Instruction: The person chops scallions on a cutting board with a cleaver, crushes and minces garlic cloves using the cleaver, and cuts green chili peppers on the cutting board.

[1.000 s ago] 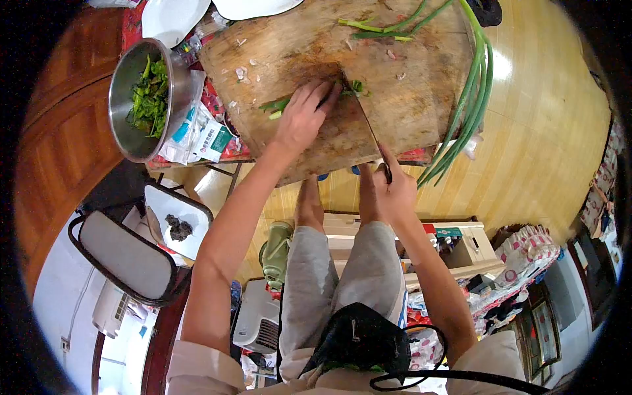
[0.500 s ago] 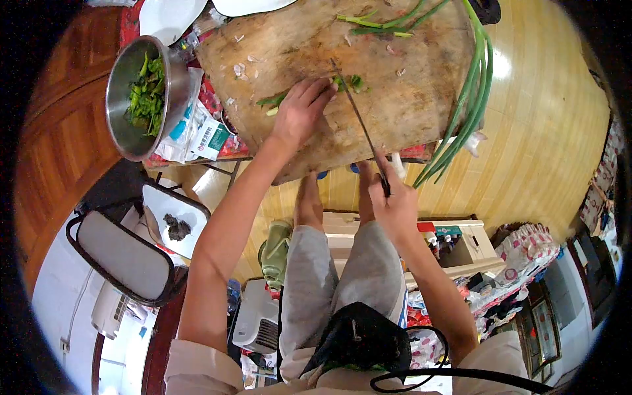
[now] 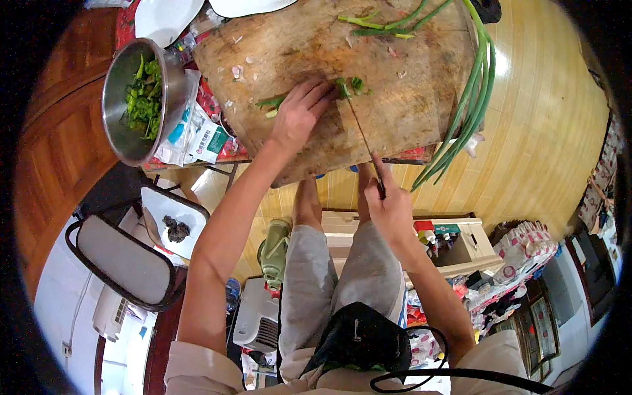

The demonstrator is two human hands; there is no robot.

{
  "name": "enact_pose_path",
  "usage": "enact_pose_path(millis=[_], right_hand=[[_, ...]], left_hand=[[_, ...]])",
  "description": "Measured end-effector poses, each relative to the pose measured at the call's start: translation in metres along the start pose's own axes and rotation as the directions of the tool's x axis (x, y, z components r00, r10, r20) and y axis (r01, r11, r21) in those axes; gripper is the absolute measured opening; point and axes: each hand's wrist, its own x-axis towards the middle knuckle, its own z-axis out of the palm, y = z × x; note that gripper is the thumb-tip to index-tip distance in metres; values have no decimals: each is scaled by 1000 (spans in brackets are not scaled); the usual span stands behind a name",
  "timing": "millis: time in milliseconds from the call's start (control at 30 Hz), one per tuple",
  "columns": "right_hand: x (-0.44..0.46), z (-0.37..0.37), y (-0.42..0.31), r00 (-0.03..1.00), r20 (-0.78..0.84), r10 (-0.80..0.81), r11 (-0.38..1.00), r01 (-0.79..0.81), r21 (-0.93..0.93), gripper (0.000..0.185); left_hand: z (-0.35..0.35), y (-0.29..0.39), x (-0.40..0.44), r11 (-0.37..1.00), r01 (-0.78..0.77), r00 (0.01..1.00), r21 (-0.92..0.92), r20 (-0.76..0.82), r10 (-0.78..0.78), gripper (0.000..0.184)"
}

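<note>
A wooden cutting board (image 3: 263,39) lies in front of me. My left hand (image 3: 303,112) is closed over green stalks (image 3: 271,104), whose ends show left of my fingers. In my right hand (image 3: 390,203) is the handle of a knife (image 3: 362,131), its blade pointing away from me, tip beside my left fingertips. Small cut green pieces (image 3: 357,84) lie just right of the blade. Long green onions (image 3: 486,79) hang over the board's right edge, and more stalks lie at its top. Bits of peel (image 3: 237,71) are scattered on the left part.
A metal bowl (image 3: 113,99) with leafy greens stands left of the board, beside a white and green packet (image 3: 210,141). White plates (image 3: 168,20) are at the upper left. Below are a chair (image 3: 125,257), a green container (image 3: 274,253) and an open drawer unit (image 3: 471,247).
The blade lifted and shifted left of the cut pieces, then came down near my left fingertips. My right hand has moved slightly left and down. My left hand remains on the stalks.
</note>
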Motion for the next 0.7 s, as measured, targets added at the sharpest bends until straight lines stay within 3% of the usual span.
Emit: enact_pose_path(millis=[133, 233, 300, 433, 633, 700], right_hand=[[6, 7, -1, 999, 22, -30, 997, 31, -75, 57], [25, 13, -9, 995, 86, 58, 998, -56, -23, 58], [37, 18, -18, 999, -40, -25, 1000, 25, -5, 47], [50, 19, -15, 981, -128, -144, 989, 145, 4, 46], [35, 0, -1, 994, -91, -54, 996, 48, -69, 45], [29, -7, 8, 997, 9, 78, 983, -75, -170, 53]], left_hand=[[2, 0, 0, 999, 35, 999, -39, -11, -35, 33], [4, 0, -1, 995, 34, 998, -90, -53, -39, 33], [3, 0, -3, 996, 24, 997, -83, -68, -30, 34], [-3, 3, -2, 999, 0, 1000, -49, -31, -1, 38], [-6, 6, -4, 993, 62, 993, -97, -92, -71, 44], [-4, 9, -6, 990, 99, 987, -102, -115, -111, 42]])
